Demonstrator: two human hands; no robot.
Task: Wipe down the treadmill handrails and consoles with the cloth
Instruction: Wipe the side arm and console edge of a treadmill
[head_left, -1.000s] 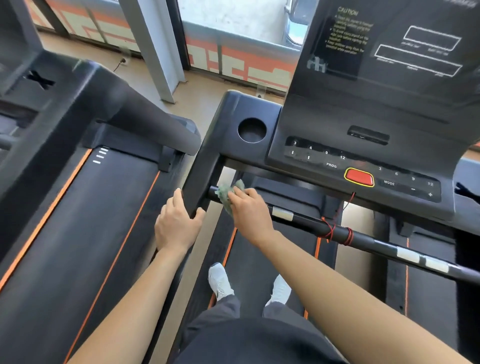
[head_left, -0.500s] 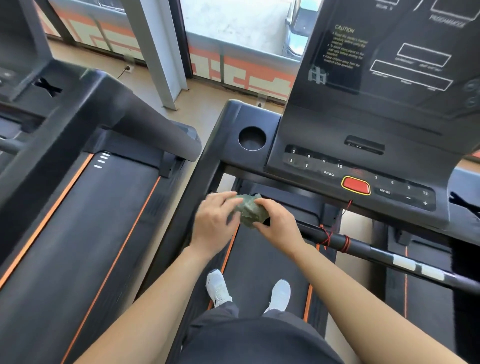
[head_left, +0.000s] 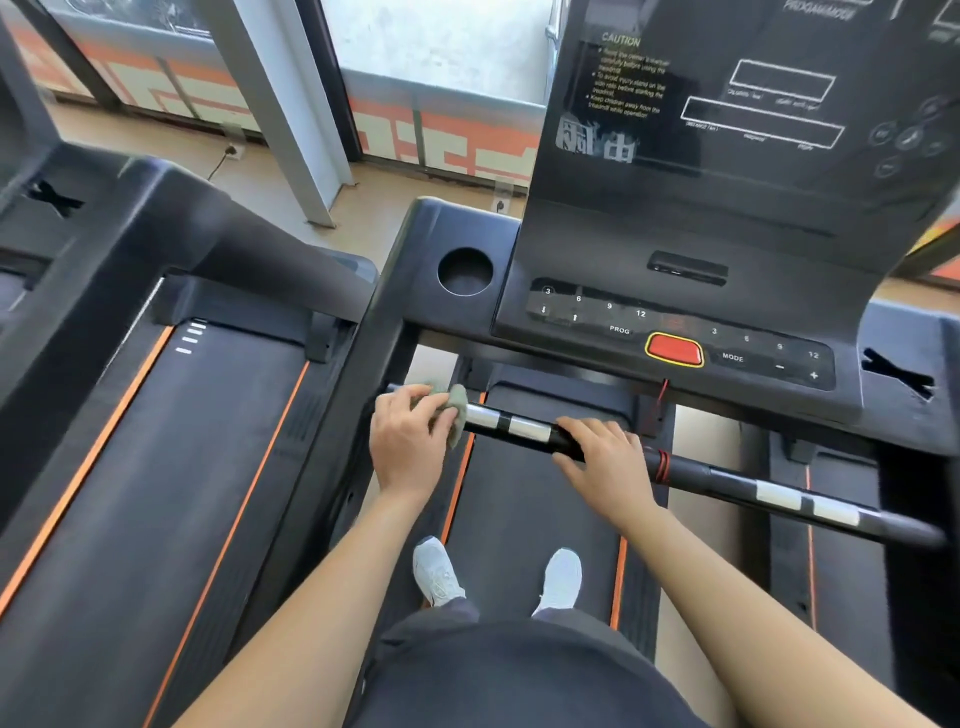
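A black crossbar handrail (head_left: 727, 480) with silver sensor bands runs across the treadmill below the console (head_left: 680, 332). My left hand (head_left: 408, 447) grips a grey-green cloth (head_left: 456, 402) wrapped round the bar's left end, near the left upright. My right hand (head_left: 605, 465) holds the bar further right, fingers curled over it, just left of a red cord wound on the bar. The console carries a red stop button (head_left: 674, 349) and number keys.
A round cup holder (head_left: 464, 271) sits left of the console. A second treadmill (head_left: 156, 415) stands close on the left. My white shoes (head_left: 439, 571) rest on the belt. Windows and a pillar stand ahead.
The cloth passed from my right hand to my left hand. My left hand left the upright and now holds the cloth on the bar's left end; my right hand slid right along the bar.
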